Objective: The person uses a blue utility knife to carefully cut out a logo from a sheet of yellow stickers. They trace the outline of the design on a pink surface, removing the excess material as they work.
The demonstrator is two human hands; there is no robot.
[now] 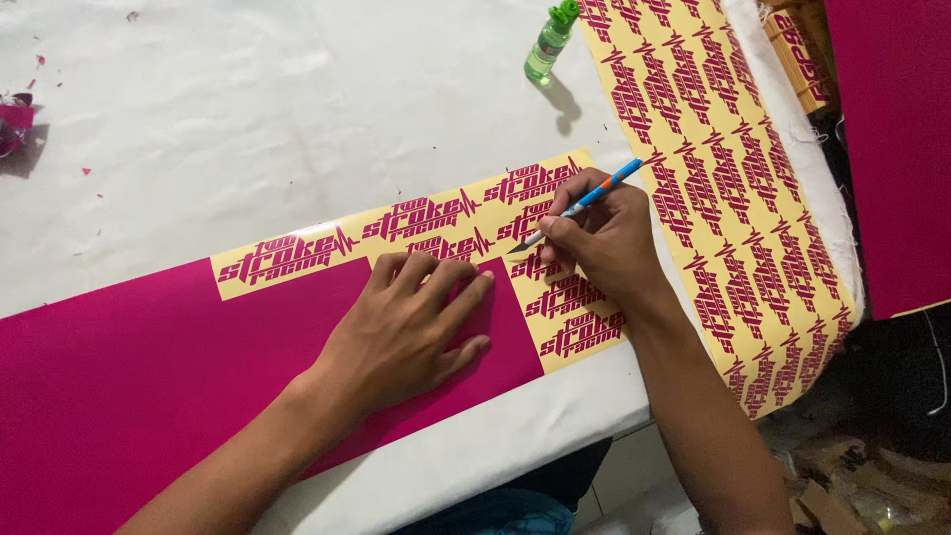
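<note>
Here we are over the white-covered table (297,99), and the left hand (401,332) lies flat, fingers spread and open, holding nothing, simply pressing down on the long magenta vinyl sheet (129,386) to pin it in place. The right hand (604,243) is closed in a pencil grip around a slim craft knife (580,205) with a blue and orange handle, its blade tip down on the sheet just beyond the left fingertips, right where the bare magenta meets the finished lettering. And look at the progress: along the top edge and the right end of this sheet, the surplus film is already stripped away, leaving rows of magenta decals on cream backing (570,327). The big stretch of solid magenta running off to the left is, by my reading, yet to be weeded (that is most of the sheet's length, so plenty remains). To the right, a second sheet (733,188) lies at an angle and looks fully weeded, cream showing all over between its decals. A small green bottle (548,45) stands at the far edge, well apart from both hands, and tiny magenta scraps (131,16) speckle the cloth at the upper left.
</note>
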